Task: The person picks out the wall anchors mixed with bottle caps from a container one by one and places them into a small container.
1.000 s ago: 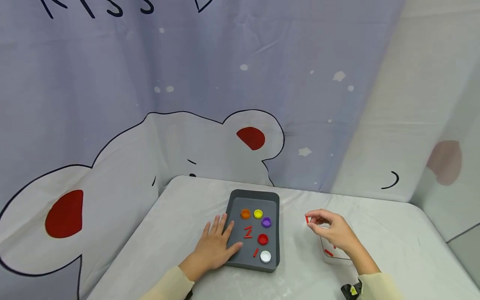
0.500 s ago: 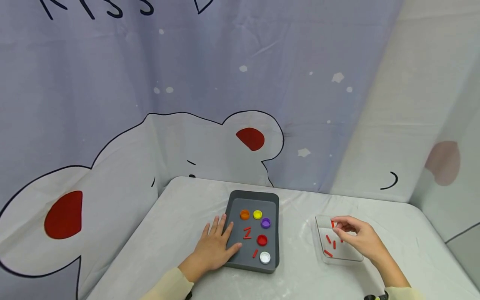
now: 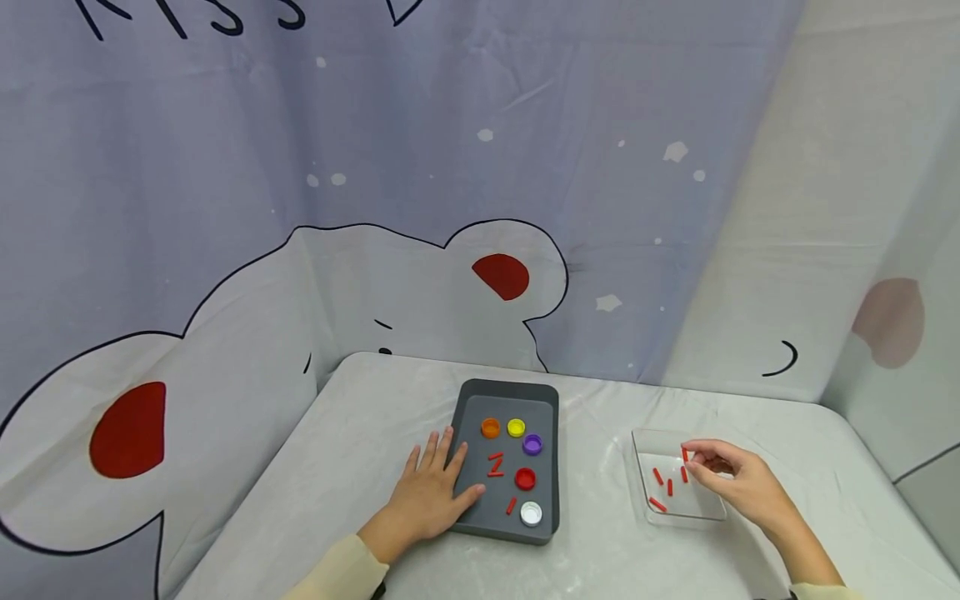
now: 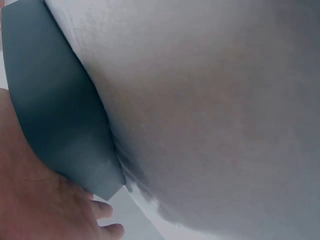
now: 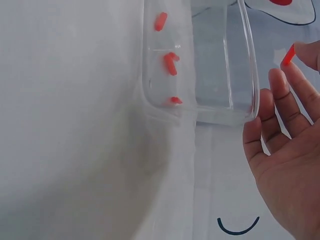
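Observation:
Between thumb and index finger, my right hand (image 3: 738, 483) pinches a small red stick (image 5: 288, 55) above a clear plastic box (image 3: 693, 514). Several more red sticks (image 5: 170, 65) lie on the box's floor. On the left, my left hand (image 3: 423, 500) rests spread over the near left rim of a dark grey tray (image 3: 543, 467), its thumb reaching inside. Three red sticks (image 3: 496, 465) form a Z shape in the tray, and another stick (image 3: 512, 506) lies apart, below them. The left wrist view has the tray's side wall (image 4: 60, 100) and part of the left palm.
Several round caps sit in the tray: orange (image 3: 491, 427), yellow (image 3: 516, 427), purple (image 3: 532, 444), red (image 3: 526, 478) and white (image 3: 531, 513). A white cloth (image 3: 600, 558) covers the table. Behind it hangs a printed curtain (image 3: 420, 150).
My right hand has moved right, from the gap between tray and box to over the box, with the red stick still pinched. The left hand has stayed on the tray.

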`<control>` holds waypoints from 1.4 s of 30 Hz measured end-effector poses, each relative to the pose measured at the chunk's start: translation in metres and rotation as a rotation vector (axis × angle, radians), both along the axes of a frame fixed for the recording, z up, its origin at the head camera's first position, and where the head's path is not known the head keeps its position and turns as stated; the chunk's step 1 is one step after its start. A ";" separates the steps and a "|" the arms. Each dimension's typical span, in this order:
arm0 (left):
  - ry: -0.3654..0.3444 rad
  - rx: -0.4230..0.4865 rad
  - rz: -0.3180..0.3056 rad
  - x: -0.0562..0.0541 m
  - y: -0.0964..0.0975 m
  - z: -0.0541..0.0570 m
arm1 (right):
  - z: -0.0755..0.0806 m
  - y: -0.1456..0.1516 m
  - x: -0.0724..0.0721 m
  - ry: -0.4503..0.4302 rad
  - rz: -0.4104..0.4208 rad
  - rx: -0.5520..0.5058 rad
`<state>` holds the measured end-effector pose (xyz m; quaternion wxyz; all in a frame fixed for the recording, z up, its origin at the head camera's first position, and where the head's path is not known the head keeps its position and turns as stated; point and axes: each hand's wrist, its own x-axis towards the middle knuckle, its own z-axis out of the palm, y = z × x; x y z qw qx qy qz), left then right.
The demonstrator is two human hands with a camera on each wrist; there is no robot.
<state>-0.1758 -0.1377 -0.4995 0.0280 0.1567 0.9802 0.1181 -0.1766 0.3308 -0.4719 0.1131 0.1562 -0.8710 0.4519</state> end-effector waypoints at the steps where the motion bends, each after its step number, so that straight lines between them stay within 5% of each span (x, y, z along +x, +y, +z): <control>1: -0.002 -0.006 0.001 0.000 0.000 -0.001 | 0.000 0.001 0.000 -0.008 -0.006 0.001; 18: 0.003 -0.002 0.002 0.001 -0.001 0.001 | -0.001 -0.025 0.000 -0.067 -0.009 -0.010; 42: 0.012 0.001 0.004 -0.001 -0.002 -0.006 | -0.008 -0.118 -0.016 0.030 0.226 -0.024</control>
